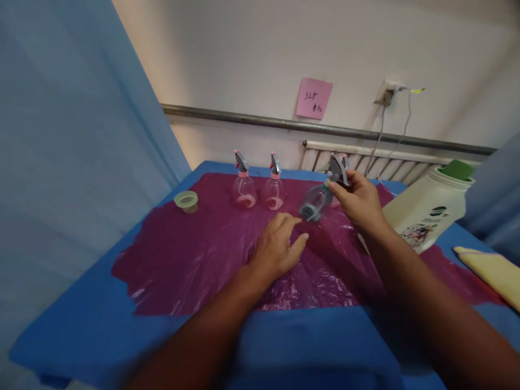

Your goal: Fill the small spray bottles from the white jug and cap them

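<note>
- The right hand (359, 203) was closed around the neck of a clear spray bottle (314, 205), with its fingers just under the grey trigger head (338, 169).
- The spray bottle was held off the purple plastic sheet (195, 260) and tilted, its base pointing down toward the left hand.
- The left hand (276, 248) lay palm down on the sheet with its fingers loosely extended, holding nothing. Its fingertips were near the bottle's base; contact could not be confirmed.
- Step in hand, as judged: handling of the bottle at its head, with 1 hand gripping and 1 hand free.
- A 2nd bottle (244, 190) and a 3rd bottle (273, 192) stood upright behind, side by side, each with a little pink liquid at the bottom.
- A green cap (186, 201) sat to the left. A large white jug (426, 214) leaned just right of the right hand.
- Any turning of the trigger head would call for the free hand to steady the body, since the bottle was supported at the neck only.
</note>
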The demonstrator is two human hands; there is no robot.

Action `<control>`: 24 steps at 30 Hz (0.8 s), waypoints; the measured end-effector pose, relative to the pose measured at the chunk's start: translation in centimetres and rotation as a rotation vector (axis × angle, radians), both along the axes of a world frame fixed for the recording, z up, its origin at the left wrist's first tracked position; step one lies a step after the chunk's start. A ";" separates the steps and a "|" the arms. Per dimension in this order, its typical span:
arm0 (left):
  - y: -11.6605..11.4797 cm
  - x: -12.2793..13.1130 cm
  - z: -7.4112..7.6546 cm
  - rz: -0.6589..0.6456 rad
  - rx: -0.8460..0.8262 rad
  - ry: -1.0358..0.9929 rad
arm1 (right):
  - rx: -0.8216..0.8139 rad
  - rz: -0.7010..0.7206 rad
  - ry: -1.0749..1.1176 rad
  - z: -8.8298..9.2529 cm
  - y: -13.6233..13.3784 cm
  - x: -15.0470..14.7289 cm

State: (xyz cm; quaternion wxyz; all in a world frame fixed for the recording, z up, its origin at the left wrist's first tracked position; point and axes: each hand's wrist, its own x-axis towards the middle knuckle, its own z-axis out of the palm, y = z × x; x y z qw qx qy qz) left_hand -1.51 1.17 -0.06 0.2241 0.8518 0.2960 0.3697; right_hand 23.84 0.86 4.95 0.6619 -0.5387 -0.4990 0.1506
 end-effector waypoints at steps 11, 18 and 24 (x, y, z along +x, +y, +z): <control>-0.1 -0.4 0.3 -0.036 0.027 0.168 | -0.173 -0.109 -0.275 -1.3 10.6 0.1; -0.1 -0.3 0.2 -0.041 0.048 0.204 | -0.152 -0.144 -0.372 -2.6 10.0 0.1; -0.3 0.1 0.2 -0.034 0.088 0.157 | -0.077 -0.486 -0.306 -1.3 9.3 4.0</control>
